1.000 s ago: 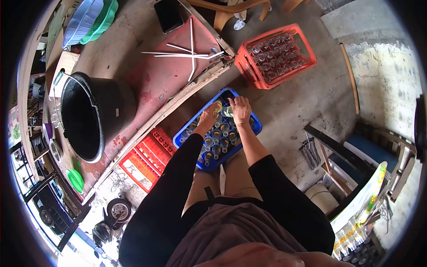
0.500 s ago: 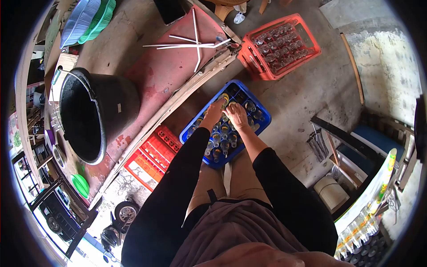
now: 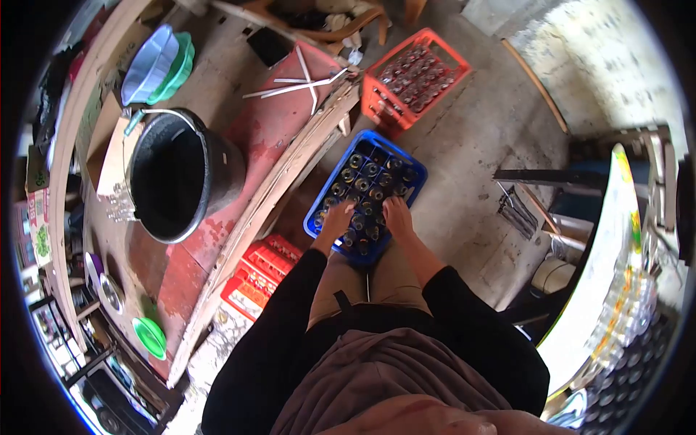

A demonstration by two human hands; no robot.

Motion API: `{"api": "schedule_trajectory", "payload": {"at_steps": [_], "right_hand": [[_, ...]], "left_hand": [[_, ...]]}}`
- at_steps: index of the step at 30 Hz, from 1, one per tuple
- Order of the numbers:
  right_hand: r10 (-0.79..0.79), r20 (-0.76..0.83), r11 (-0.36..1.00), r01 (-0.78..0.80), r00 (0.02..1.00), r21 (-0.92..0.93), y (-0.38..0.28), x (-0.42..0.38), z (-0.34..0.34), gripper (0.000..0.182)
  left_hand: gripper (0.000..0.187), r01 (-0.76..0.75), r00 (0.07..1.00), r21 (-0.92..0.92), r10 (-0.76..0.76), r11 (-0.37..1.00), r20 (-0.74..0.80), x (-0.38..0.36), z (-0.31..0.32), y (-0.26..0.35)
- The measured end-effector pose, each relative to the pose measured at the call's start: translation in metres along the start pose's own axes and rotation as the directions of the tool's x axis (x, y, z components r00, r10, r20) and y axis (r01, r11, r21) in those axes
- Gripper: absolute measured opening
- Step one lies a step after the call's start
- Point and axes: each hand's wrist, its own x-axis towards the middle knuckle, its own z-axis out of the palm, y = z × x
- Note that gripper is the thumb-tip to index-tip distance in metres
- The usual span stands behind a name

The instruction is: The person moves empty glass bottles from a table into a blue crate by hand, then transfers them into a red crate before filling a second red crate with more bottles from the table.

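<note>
A blue crate [image 3: 416, 161] with glass bottles [image 3: 377, 194] standing in its compartments is in front of my knees. My left hand [image 3: 338, 220] is over the near left part of the crate, its fingers curled closed at the bottle tops. To its right, my right hand [image 3: 396, 216] is over the near right part, fingers curled down among the bottles. What either hand grips is too small and hidden to make out.
A red crate of bottles [image 3: 375, 109] stands beyond the blue one. At left, a low platform with a wooden edge [image 3: 279, 170] bears a black bucket [image 3: 225, 170] and white sticks [image 3: 304, 85]. Red crates [image 3: 254, 279] lie beside it. A dark-framed rack [image 3: 554, 177] is at right.
Both hands have moved from the far part of the blue crate to its near part and are farther apart. The view has turned and shifted.
</note>
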Motion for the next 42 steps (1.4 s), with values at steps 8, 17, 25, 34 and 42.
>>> {"api": "schedule_trajectory", "payload": {"at_steps": [8,17,25,34,42], "right_hand": [[0.313,-0.013,0.939,-0.307,0.950,0.156,-0.002,-0.117,-0.069,0.007],[0.508,-0.282,0.853,-0.431,0.814,0.293,0.025,-0.162,-0.183,0.011],[0.247,-0.682,0.959,-0.277,0.689,0.067,0.056,-0.232,-0.402,0.009],[0.399,-0.820,0.785,-0.615,0.411,0.074,0.191,-0.398,-0.587,0.013],[0.165,-0.940,0.525,-0.834,0.298,-0.172,0.312,-0.459,-0.714,0.036]], "left_hand": [[0.028,-0.050,0.875,-0.079,0.082,0.996,0.478,-0.085,0.043,-0.043],[0.032,-0.182,0.836,0.105,0.098,0.978,0.541,-0.041,0.042,0.000],[0.031,-0.247,0.856,0.011,0.213,0.969,0.471,-0.051,0.105,0.039],[0.023,-0.073,0.803,-0.032,0.078,0.997,0.590,-0.111,0.148,0.080],[0.014,0.421,0.821,-0.196,-0.280,0.885,0.498,-0.106,0.162,-0.040]]}}
